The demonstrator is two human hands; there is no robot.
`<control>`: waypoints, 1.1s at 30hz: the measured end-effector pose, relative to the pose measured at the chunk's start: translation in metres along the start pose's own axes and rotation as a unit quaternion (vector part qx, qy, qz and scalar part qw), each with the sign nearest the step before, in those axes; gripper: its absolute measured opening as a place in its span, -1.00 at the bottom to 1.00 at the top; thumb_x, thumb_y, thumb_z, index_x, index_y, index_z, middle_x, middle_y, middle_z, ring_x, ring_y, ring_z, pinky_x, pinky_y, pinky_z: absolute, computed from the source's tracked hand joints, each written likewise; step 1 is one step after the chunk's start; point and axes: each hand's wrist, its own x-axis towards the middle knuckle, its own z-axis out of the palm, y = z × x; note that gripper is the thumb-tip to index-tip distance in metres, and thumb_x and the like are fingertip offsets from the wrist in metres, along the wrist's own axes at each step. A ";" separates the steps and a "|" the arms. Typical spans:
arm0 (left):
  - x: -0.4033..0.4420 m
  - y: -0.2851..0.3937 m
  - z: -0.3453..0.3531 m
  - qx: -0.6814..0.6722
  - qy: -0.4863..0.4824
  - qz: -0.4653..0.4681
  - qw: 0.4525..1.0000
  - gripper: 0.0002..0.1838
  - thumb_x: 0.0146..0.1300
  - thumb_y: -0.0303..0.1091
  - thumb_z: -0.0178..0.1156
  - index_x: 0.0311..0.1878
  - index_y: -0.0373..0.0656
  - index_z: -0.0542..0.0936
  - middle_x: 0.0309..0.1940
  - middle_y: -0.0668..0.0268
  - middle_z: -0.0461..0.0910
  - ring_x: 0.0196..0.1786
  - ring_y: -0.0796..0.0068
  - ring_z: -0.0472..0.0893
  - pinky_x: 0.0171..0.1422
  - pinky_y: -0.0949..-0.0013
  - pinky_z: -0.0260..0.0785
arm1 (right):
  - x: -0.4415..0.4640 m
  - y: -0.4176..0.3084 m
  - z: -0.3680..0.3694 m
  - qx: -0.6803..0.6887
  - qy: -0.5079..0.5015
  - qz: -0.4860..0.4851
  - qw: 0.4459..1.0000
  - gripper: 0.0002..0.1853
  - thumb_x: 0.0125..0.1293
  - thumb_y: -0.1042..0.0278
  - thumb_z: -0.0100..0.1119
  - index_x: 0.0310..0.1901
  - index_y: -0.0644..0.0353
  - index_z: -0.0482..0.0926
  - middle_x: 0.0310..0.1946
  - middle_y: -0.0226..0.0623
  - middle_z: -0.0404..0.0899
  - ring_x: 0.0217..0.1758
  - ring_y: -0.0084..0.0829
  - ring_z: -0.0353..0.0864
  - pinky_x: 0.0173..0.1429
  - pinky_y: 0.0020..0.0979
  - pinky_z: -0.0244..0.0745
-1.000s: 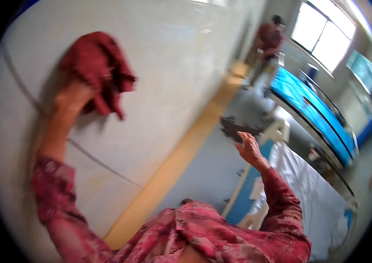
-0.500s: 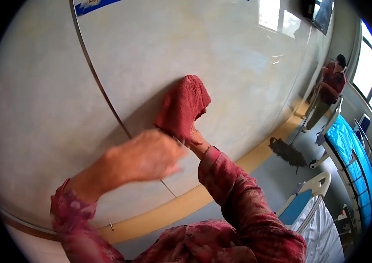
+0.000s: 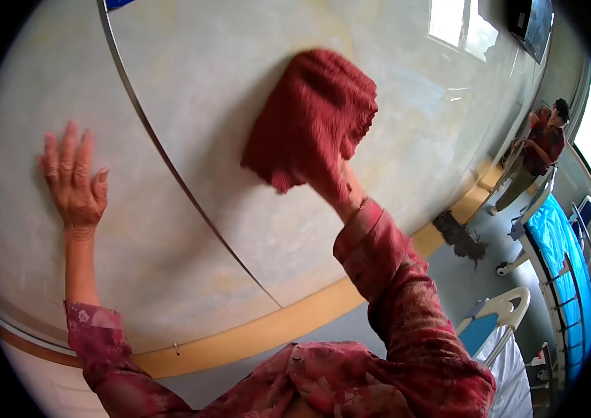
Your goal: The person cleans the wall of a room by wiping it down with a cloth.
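Observation:
A dark red cloth is held up against the pale wall panel by my right hand. The cloth drapes over that hand and hides most of its fingers. Off to the left, my left hand lies flat on the wall with its fingers spread and nothing in it. A thin metal seam strip runs down the wall between the two hands.
Along the wall's base runs a tan skirting band. At right are a bed with a blue cover, a nearer bed's headboard, and a person beside a grey mop. A screen hangs at upper right.
My left hand has moved from near the cloth to the far left and now lies flat on the wall. My right hand has moved the cloth higher, and the cloth has spread out more.

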 end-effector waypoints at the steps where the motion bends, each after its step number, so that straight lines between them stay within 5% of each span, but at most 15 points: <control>1: 0.003 0.000 0.003 -0.006 0.031 -0.026 0.999 -0.49 0.37 0.00 -0.27 0.18 -0.14 0.39 0.24 0.20 0.30 0.37 0.11 0.12 0.43 0.13 -0.20 | -0.005 0.007 0.019 -0.010 0.033 -0.011 0.999 -0.52 0.02 0.31 0.21 0.03 0.14 0.40 0.03 -0.16 0.38 0.14 -0.31 0.32 0.21 -0.28 0.21; 7: 0.007 0.004 0.002 -0.004 0.042 -0.024 0.999 -0.47 0.37 0.01 -0.28 0.17 -0.18 0.38 0.23 0.19 0.31 0.38 0.13 0.08 0.42 0.15 -0.19 | -0.019 0.032 0.064 -0.066 0.150 -0.066 0.984 -0.54 0.04 0.31 0.19 0.02 0.16 0.39 0.02 -0.17 0.39 0.13 -0.32 0.34 0.18 -0.30 0.25; 13: 0.011 0.004 0.001 -0.001 0.040 -0.021 0.999 -0.46 0.38 0.01 -0.29 0.16 -0.19 0.38 0.21 0.18 0.33 0.37 0.10 0.09 0.41 0.13 -0.18 | 0.014 0.011 -0.015 -0.010 -0.035 0.001 0.999 -0.56 0.06 0.31 0.17 0.02 0.17 0.39 0.01 -0.17 0.40 0.11 -0.33 0.35 0.15 -0.31 0.28; 20: 0.007 0.002 0.001 0.016 0.015 -0.015 1.000 -0.46 0.38 0.02 -0.30 0.16 -0.19 0.38 0.20 0.20 0.35 0.38 0.12 0.09 0.42 0.14 -0.23 | -0.021 0.043 0.072 -0.089 0.150 -0.067 0.982 -0.58 0.09 0.31 0.14 0.01 0.18 0.39 -0.01 -0.18 0.42 0.09 -0.35 0.38 0.11 -0.32 0.32; 26: 0.006 0.003 0.003 0.000 0.027 -0.005 1.000 -0.46 0.37 0.02 -0.29 0.16 -0.18 0.39 0.20 0.21 0.35 0.37 0.13 0.10 0.42 0.17 -0.22 | 0.006 0.011 -0.020 -0.012 -0.058 0.018 0.998 -0.60 0.12 0.31 0.12 0.01 0.19 0.39 -0.02 -0.19 0.43 0.07 -0.36 0.40 0.08 -0.34 0.35; 33: 0.007 0.003 0.000 0.018 0.019 -0.005 1.000 -0.47 0.37 0.02 -0.28 0.14 -0.18 0.41 0.18 0.22 0.38 0.35 0.13 0.14 0.41 0.18 -0.16 | -0.035 0.051 0.089 -0.162 0.213 -0.082 0.960 -0.62 0.15 0.31 0.09 0.01 0.20 0.38 -0.04 -0.20 0.44 0.05 -0.37 0.42 0.05 -0.35 0.39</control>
